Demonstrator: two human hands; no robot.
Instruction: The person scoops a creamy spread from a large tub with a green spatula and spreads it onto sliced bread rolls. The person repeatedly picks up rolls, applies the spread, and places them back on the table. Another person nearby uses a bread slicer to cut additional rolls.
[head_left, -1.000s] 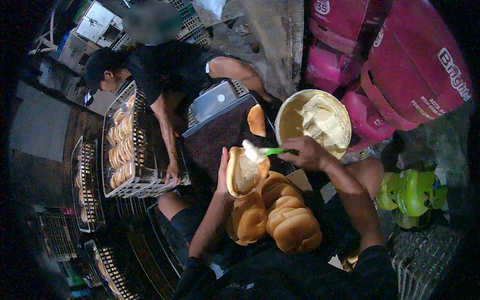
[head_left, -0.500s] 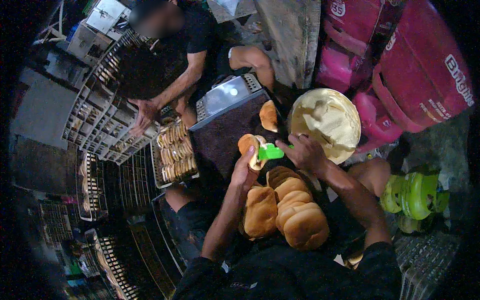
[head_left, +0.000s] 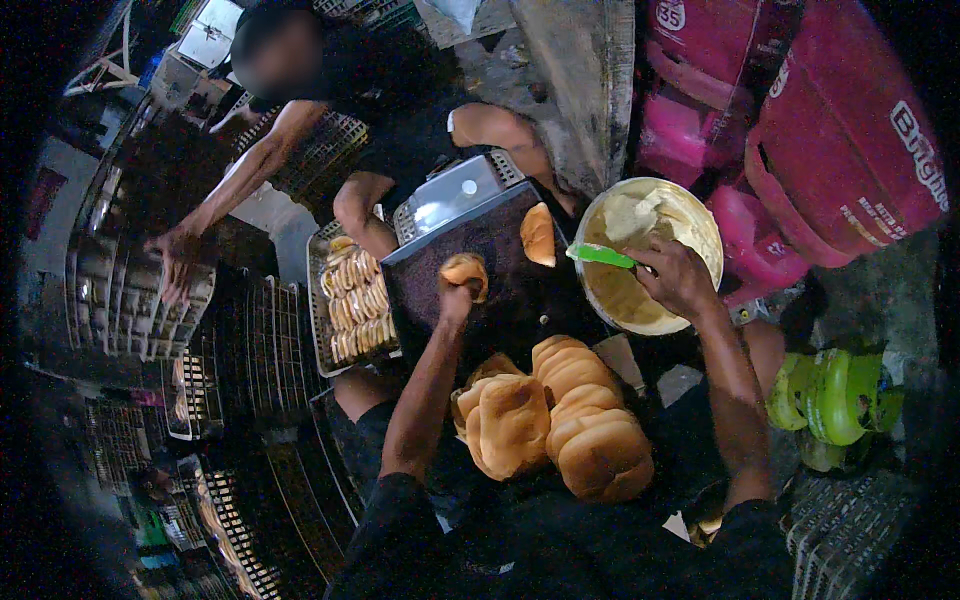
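Note:
My left hand (head_left: 456, 302) is closed round a bread bun (head_left: 464, 268) over a bed of dark brown sprinkles (head_left: 425, 262); whether the bun touches them I cannot tell. Another golden bun (head_left: 539, 236) lies at the right side of the sprinkles. In my right hand (head_left: 684, 282) is a green spatula (head_left: 598, 254), its blade reaching over the left rim of a round tub (head_left: 640, 326) of pale yellow cream (head_left: 612, 292). Close to my body sit two stacks of plain buns, a row on the right (head_left: 604, 452) and a looser pile on the left (head_left: 512, 428).
Across from me a person in dark clothes reaches a hand (head_left: 180, 255) toward a plastic crate (head_left: 120, 310). A tray (head_left: 318, 340) of filled buns stands left of the sprinkles. Pink gas cylinders (head_left: 745, 235) stand at right, with a green one (head_left: 835, 400) nearer me.
My left hand has carried the bun left, onto or above the sprinkles. The green spatula has left the bun and moved right over the tub. The other person has shifted left with the crate.

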